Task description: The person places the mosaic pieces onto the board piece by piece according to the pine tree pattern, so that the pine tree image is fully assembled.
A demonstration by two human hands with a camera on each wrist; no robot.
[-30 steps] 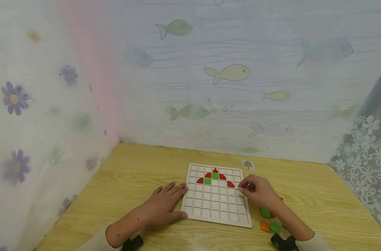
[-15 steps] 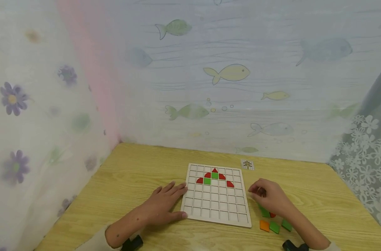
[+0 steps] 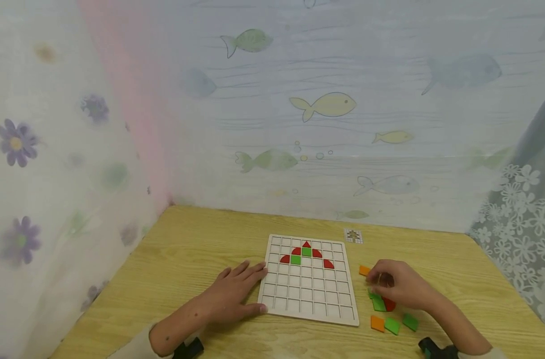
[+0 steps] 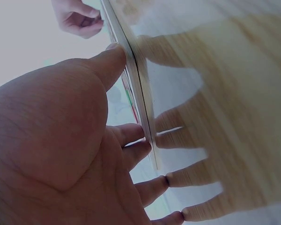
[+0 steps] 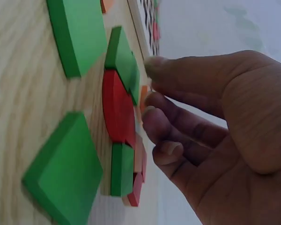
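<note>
A white grid board (image 3: 294,294) lies mid-table. Set in its upper cells are red pieces, such as a quarter-round tile (image 3: 328,264), and two green square tiles (image 3: 295,260). My left hand (image 3: 229,294) rests with spread fingers against the board's left edge, thumb at the near corner. To the right of the board, my right hand (image 3: 400,284) hovers above a pile of loose tiles, fingers loosely bent. A gap shows between thumb and fingertips in the right wrist view, with no tile held. Beneath it lie a red rounded tile (image 5: 118,110) and several green tiles (image 5: 68,171). The hand partly hides the pile.
An orange tile (image 3: 377,323) and green tiles (image 3: 410,322) lie near the table's front right. Another orange tile (image 3: 364,270) sits beside my right fingertips. Behind the board is a small pattern card (image 3: 353,236). Fabric-covered walls (image 3: 272,124) border the wooden table (image 3: 200,229).
My right hand has moved right and nearer, from the board's right edge to above the loose tiles. An orange tile has come into sight. My left hand and the board's tiles stay the same.
</note>
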